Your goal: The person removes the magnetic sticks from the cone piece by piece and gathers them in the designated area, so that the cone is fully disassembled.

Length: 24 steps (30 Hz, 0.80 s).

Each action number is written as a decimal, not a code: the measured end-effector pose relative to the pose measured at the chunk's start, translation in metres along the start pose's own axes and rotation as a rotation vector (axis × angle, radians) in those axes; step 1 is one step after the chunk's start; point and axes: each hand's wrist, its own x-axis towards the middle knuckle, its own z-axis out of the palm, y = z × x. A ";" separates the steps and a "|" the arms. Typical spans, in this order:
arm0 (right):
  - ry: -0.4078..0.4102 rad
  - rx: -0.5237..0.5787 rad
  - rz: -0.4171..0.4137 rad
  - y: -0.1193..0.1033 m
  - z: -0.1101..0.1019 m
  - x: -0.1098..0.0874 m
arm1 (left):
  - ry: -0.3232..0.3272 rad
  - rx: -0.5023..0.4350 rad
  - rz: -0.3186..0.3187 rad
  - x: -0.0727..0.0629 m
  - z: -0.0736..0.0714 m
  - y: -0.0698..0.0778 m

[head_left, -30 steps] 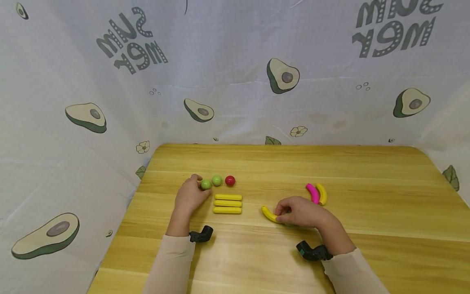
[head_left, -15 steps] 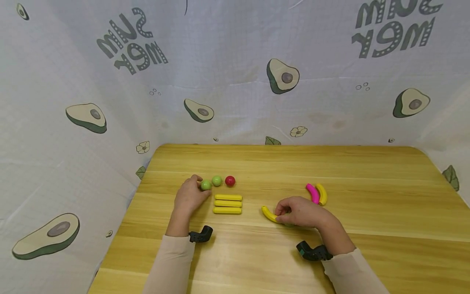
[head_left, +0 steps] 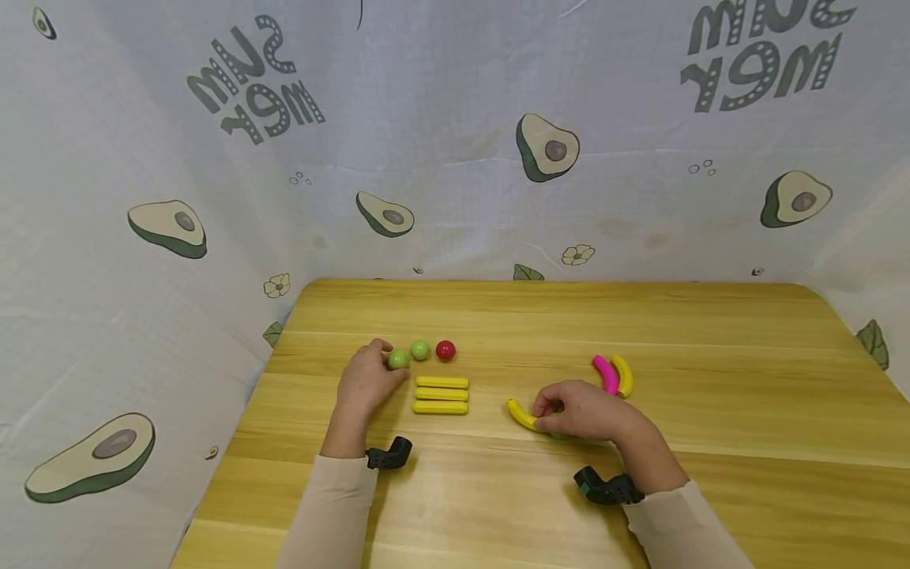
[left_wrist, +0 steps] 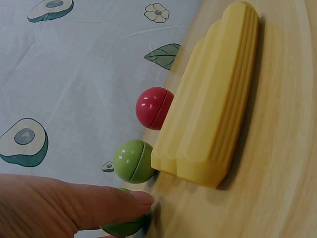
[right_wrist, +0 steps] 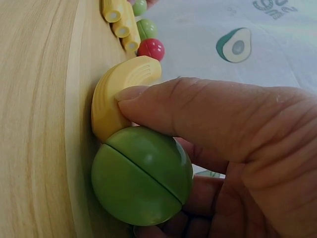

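Note:
My left hand [head_left: 366,381] holds a glossy green ball [head_left: 397,359] between thumb and fingers on the wooden table. In the left wrist view the thumb [left_wrist: 111,202] covers much of that ball. Beside it are a second green ball [head_left: 420,350] and a red ball [head_left: 445,350], both untouched. My right hand [head_left: 586,409] pinches a yellow toy banana [head_left: 521,414]. The right wrist view shows the thumb on the banana [right_wrist: 106,104] and a larger-looking green ball [right_wrist: 141,176] against it, under the hand; the head view mostly hides this ball.
Three yellow ridged sticks [head_left: 441,394] lie parallel between the hands. Behind the right hand, a pink curved piece [head_left: 606,374] lies next to another yellow banana [head_left: 622,376]. A patterned white curtain [head_left: 455,197] hangs along the table's [head_left: 711,332] far edge.
The green ball at my left hand has shifted very slightly toward the near side. Otherwise both hands and the other pieces stay in place.

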 end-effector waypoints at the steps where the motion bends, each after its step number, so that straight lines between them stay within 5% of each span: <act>1: 0.000 0.000 0.001 0.000 0.000 0.000 | 0.000 0.001 0.000 0.000 0.000 0.000; 15: 0.008 -0.014 0.010 0.000 0.001 0.001 | 0.099 -0.024 0.022 0.003 0.006 -0.001; 24: 0.008 -0.030 0.003 0.000 0.000 0.001 | 0.102 -0.038 0.016 0.005 0.009 -0.004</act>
